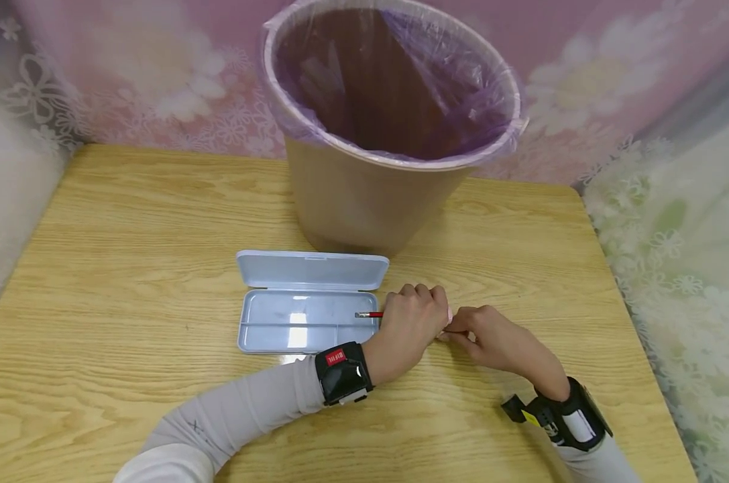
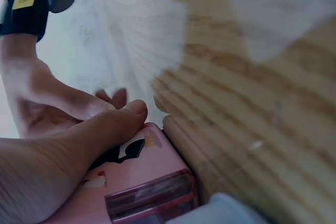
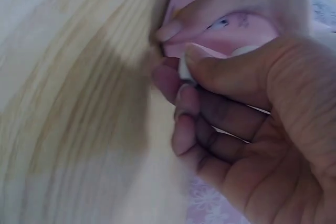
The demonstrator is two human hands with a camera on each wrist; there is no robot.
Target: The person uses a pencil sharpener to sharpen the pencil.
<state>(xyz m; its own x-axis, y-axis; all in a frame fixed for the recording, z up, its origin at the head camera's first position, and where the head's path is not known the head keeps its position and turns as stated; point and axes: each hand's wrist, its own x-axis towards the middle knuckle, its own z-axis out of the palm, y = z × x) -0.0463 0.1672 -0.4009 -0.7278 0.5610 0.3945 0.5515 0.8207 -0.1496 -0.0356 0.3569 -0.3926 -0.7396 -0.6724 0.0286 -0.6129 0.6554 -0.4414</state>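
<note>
My left hand (image 1: 411, 322) grips a pink pencil sharpener (image 2: 163, 156) with a printed pattern and a dark reddish see-through window. Most of the sharpener is hidden under that hand in the head view. A red pencil (image 1: 373, 314) with a silver end sticks out on the left side of the hand, over the right part of an open light blue pencil case (image 1: 279, 308). Close beside, at the sharpener's right side, my right hand (image 1: 497, 337) pinches a small white knob (image 3: 185, 71) between thumb and fingers.
Behind the pencil case stands a large tan trash bin (image 1: 370, 194) lined with a purple bag. The wooden table (image 1: 129, 268) carries everything, with a pink flowered cloth (image 1: 177, 74) along its back edge.
</note>
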